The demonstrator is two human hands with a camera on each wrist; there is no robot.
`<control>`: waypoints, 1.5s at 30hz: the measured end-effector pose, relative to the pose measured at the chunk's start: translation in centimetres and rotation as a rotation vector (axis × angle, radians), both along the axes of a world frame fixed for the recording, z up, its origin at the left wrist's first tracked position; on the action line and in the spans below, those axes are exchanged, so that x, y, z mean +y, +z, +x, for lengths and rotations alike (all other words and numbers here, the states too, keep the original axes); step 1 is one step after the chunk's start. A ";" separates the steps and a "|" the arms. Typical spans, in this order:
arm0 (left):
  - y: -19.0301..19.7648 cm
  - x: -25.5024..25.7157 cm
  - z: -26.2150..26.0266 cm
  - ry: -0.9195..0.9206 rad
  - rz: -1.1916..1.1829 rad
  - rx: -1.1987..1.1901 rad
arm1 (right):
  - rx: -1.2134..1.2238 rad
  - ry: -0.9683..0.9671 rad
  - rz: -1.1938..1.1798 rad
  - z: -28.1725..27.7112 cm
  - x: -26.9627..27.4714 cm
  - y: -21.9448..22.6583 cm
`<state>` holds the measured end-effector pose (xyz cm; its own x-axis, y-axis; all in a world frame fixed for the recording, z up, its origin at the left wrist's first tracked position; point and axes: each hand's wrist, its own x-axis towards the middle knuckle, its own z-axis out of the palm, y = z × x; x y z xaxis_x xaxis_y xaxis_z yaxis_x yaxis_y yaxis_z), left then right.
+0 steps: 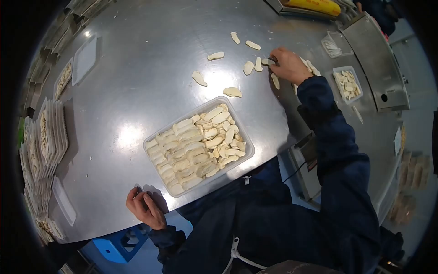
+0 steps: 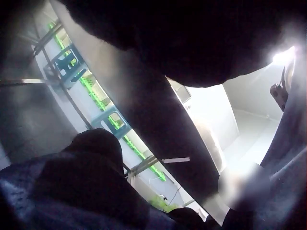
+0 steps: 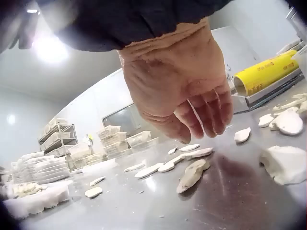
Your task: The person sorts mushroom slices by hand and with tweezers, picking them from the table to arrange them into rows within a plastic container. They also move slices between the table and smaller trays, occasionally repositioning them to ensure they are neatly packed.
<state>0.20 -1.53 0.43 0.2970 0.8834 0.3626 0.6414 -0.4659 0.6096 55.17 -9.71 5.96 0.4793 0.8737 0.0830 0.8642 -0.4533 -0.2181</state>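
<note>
My right hand (image 1: 289,66) reaches out over the steel table, fingertips close to a pale mushroom slice (image 1: 266,61). In the right wrist view its fingers (image 3: 206,115) hang loosely downward above several slices, with nothing visible between them. More slices (image 1: 232,92) lie scattered in front of the body. A clear plastic tray (image 1: 159,180) near the table's front edge holds overlapping rows of long slices and a looser pile of smaller ones. Left of it, my left hand (image 1: 146,208) rests at the edge, fingers loosely curled around nothing. The left wrist view shows mostly dark sleeve.
Stacked white trays (image 1: 57,132) of slices line the left side, beside an empty tray (image 1: 86,59). To the right stand a small tub of slices (image 1: 347,84) and another clear container (image 1: 335,44). A yellow film roll (image 1: 315,6) lies at the back. A blue stool (image 1: 114,249) stands below.
</note>
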 end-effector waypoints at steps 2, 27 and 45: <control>-0.4 0.1 -0.2 0.000 -0.009 -0.029 | -0.003 -0.005 -0.013 0.1 0.2 -0.4; 0.3 -0.1 0.2 -0.006 0.043 -0.005 | 0.193 0.578 0.274 -27.5 -4.6 1.3; -0.4 0.2 -0.3 -0.020 0.009 -0.031 | 0.046 0.090 0.552 -14.7 -5.1 5.0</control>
